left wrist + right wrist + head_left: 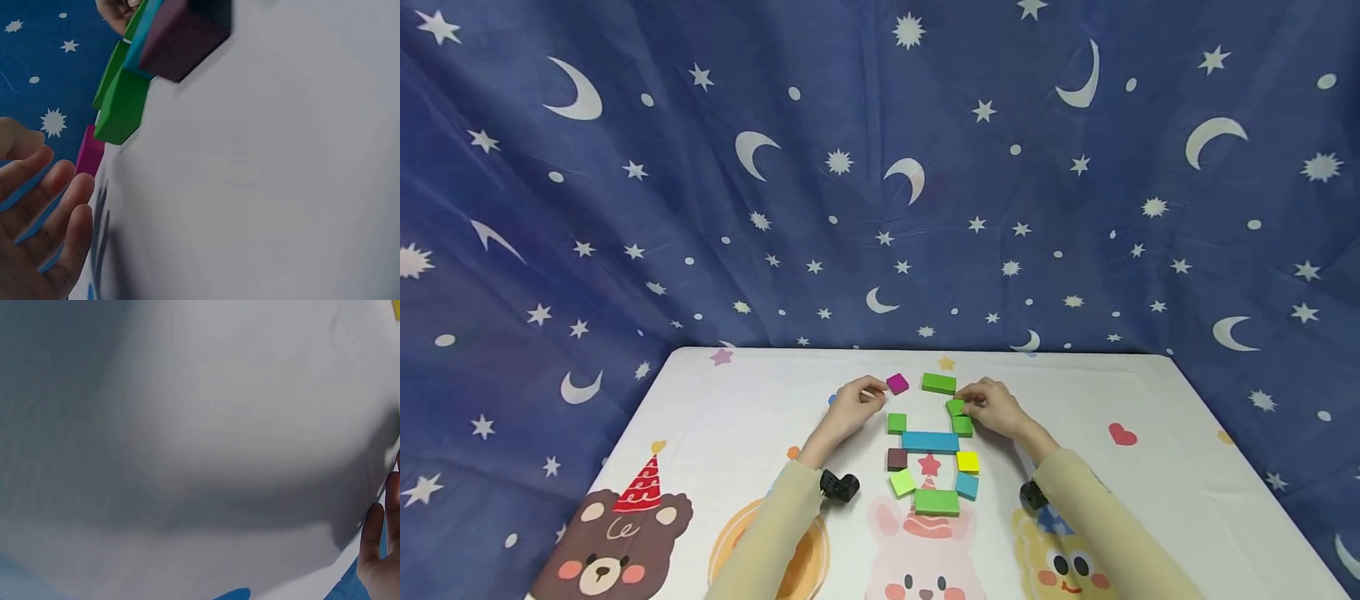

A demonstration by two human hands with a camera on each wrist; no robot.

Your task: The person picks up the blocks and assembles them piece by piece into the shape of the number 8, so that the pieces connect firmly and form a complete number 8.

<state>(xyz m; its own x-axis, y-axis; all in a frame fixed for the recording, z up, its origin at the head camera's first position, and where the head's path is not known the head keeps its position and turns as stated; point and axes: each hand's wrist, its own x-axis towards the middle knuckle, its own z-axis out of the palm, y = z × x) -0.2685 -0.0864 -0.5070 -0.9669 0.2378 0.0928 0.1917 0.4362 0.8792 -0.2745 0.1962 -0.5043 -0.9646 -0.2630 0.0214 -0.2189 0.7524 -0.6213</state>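
Note:
Small coloured wooden blocks form an outline on the white table. My left hand (856, 408) is just left of a magenta block (897, 383). Its fingers are loosely bent with nothing between them in the left wrist view. At the upper right of the outline, my right hand (996, 408) pinches a small green block (954, 407) between thumb and fingers. That block adjoins another green block (962, 427); a long green block (938, 383) lies just above. The right wrist view shows only part of the hand, without the pinched block.
Lower in the outline are a long blue block (929, 442), a dark brown block (897, 459), a yellow block (967, 462), a lime block (902, 483), a small blue block (967, 485) and a green block (937, 502). A starry blue curtain (850, 250) hangs behind.

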